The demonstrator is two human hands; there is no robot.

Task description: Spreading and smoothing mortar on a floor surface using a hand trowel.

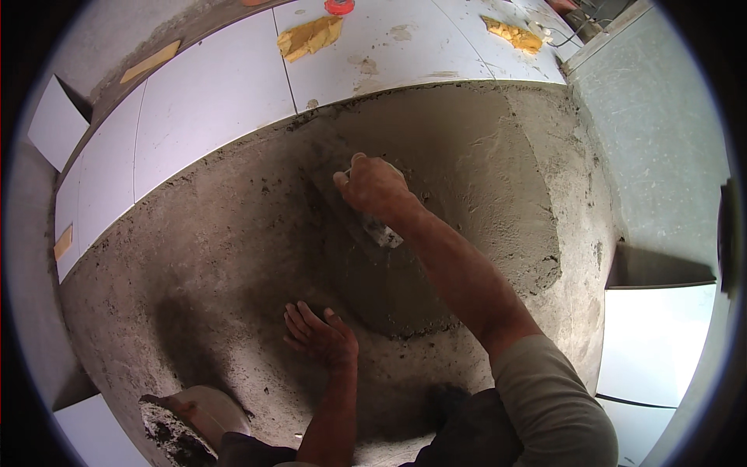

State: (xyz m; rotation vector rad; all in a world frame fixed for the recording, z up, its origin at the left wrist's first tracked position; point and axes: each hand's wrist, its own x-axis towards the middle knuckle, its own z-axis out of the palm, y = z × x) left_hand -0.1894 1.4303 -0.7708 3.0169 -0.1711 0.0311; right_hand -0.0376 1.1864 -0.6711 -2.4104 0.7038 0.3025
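Wet grey mortar [498, 187] is spread over the rough concrete floor [210, 226], lying before me and to the right. My right hand [373, 185] is closed round the grip of a trowel, which rests on the left part of the mortar. Most of the trowel [381, 232] is hidden under the hand and in shadow; one mortar-smeared end shows below the wrist. Lower down and to the left, my left hand [320, 333] has its fingers spread near the bare concrete and holds nothing. Whether it presses on the floor I cannot tell.
White tiles [218, 101] border the floor along the far side. Two yellow crumpled pieces [310, 39] and a red round object [339, 7] lie on them. A mortar-crusted pan [206, 412] stands at lower left. More white tiles [654, 342] lean at the right wall [661, 132].
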